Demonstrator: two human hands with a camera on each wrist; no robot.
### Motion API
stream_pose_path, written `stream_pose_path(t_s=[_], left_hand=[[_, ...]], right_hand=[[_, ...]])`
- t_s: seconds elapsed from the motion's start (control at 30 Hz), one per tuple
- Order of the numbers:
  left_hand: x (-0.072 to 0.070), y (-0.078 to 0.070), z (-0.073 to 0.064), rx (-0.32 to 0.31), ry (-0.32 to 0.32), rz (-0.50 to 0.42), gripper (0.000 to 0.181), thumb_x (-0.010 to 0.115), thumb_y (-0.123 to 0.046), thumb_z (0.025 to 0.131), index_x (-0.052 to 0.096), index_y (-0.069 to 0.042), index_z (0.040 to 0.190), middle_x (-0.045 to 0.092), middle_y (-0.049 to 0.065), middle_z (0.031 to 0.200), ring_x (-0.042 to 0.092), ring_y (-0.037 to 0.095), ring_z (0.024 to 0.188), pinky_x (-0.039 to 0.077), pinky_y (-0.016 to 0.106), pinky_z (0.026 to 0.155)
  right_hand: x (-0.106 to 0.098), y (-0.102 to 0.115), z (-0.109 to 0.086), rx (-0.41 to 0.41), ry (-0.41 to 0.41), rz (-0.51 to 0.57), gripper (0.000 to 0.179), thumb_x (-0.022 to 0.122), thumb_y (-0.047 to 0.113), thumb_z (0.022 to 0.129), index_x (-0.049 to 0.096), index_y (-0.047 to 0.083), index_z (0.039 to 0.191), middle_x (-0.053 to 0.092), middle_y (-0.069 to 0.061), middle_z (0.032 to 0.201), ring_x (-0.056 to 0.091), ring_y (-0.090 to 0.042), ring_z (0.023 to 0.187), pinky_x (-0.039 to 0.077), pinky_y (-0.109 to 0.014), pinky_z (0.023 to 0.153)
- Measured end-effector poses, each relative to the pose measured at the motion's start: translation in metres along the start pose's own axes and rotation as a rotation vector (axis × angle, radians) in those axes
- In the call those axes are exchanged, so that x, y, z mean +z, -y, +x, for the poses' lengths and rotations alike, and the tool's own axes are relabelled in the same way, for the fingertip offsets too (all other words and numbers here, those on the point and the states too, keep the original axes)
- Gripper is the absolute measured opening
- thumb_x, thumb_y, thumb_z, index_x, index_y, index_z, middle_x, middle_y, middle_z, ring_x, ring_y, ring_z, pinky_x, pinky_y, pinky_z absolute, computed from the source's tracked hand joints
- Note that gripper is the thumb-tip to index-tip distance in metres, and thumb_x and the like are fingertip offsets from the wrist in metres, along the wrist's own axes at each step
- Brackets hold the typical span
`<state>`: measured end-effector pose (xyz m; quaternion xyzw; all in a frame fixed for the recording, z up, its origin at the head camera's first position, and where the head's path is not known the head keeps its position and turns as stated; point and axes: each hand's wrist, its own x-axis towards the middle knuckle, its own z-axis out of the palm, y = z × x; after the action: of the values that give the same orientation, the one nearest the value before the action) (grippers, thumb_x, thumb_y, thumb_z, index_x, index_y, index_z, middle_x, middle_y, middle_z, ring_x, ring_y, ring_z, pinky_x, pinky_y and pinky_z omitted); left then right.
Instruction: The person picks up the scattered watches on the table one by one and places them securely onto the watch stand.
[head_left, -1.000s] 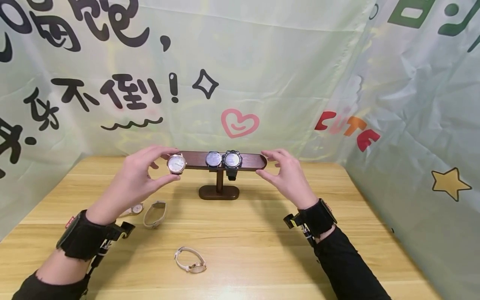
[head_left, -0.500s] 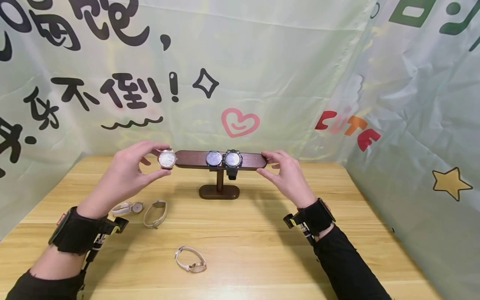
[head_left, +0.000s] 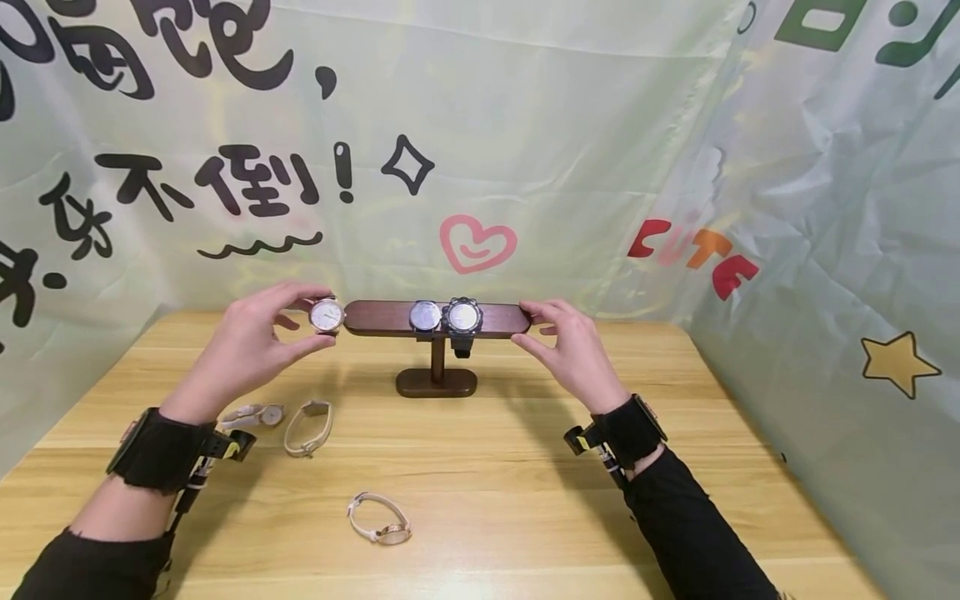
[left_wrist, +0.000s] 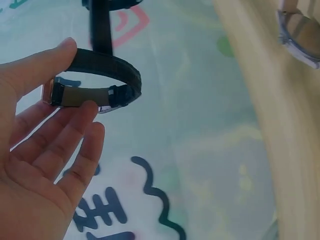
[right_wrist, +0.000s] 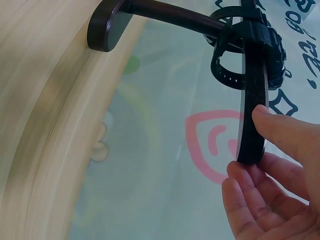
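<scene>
My left hand [head_left: 251, 342] pinches a wristwatch [head_left: 327, 316] with a pale round dial, just off the left end of a dark brown watch stand [head_left: 375, 317]. In the left wrist view the watch's dark strap [left_wrist: 110, 67] forms a closed loop, thumb above and fingers below. The right end of the stand's bar [right_wrist: 252, 135] is held between the thumb and fingers of my right hand [head_left: 573, 354]. Two dark watches sit side by side at mid-bar: a plainer one [head_left: 426, 316] and a bulky black one [head_left: 462, 317].
On the wooden table [head_left: 510, 483] lie three light-strapped watches: one [head_left: 379, 518] near the front, another looped one [head_left: 308, 428] on the left, and a third [head_left: 258, 416] partly behind my left wrist. A printed cloth [head_left: 570, 167] hangs close behind the table.
My left hand has drawn the watch leftward, from overlapping the stand's left end to beside it. My right hand keeps its hold on the bar.
</scene>
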<state>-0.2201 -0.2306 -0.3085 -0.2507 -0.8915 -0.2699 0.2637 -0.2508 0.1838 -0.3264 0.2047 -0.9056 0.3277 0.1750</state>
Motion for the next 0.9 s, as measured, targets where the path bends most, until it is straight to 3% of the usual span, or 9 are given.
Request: stream_pose_path(t_s=[0.17,0.43,0.9], left_hand=[[0.007,0.007,0.002,-0.054,0.021,-0.042,0.057,0.093,-0.017,0.086,0.07,-0.013,0.138,0.078,0.008,0.124,0.074,0.025,0.102,0.056,0.009,0.079],[0.013,0.012,0.008,-0.107,0.044,-0.102,0.055,0.091,-0.016,0.088,0.07,-0.014,0.138,0.078,0.01,0.125,0.077,0.029,0.104,0.06,0.012,0.084],[0.022,0.014,0.016,-0.085,0.093,-0.147,0.053,0.09,-0.018,0.089,0.07,-0.013,0.138,0.079,0.012,0.122,0.078,0.032,0.104,0.056,0.008,0.082]], right_hand=[[0.0,-0.001,0.0,0.003,0.002,0.005,0.052,0.083,0.023,0.097,0.068,0.004,0.142,0.07,-0.015,0.132,0.074,-0.032,0.116,0.064,-0.048,0.1],[0.0,-0.001,0.0,-0.004,-0.002,0.004,0.051,0.083,0.023,0.097,0.068,0.004,0.142,0.07,-0.015,0.132,0.074,-0.032,0.116,0.064,-0.046,0.1],[0.0,-0.001,0.0,0.003,0.005,0.017,0.051,0.083,0.022,0.097,0.068,0.004,0.142,0.07,-0.015,0.131,0.073,-0.03,0.117,0.063,-0.047,0.102]])
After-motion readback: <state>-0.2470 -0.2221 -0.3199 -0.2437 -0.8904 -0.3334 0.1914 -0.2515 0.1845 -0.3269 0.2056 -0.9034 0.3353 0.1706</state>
